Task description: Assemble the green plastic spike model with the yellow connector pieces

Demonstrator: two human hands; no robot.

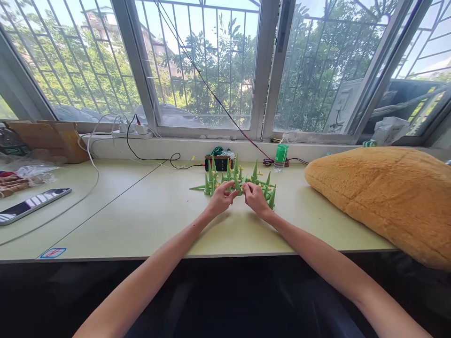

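Note:
A cluster of green cone-shaped plastic spikes (254,171) with small yellow connectors stands on the pale table (158,216), near the window side. Both my arms reach forward to it. My left hand (221,199) has its fingers curled and pinched on a green spike piece at the front of the cluster. My right hand (256,197) meets it from the right, fingers also pinched on the same green pieces. One loose green spike (197,188) lies flat just left of the cluster.
A large orange plush cushion (384,197) fills the right of the table. A phone (31,204) lies far left beside plastic bags and a cardboard box (49,139). A green bottle (281,156), a black device (219,163), cables and a power strip (132,131) sit along the windowsill.

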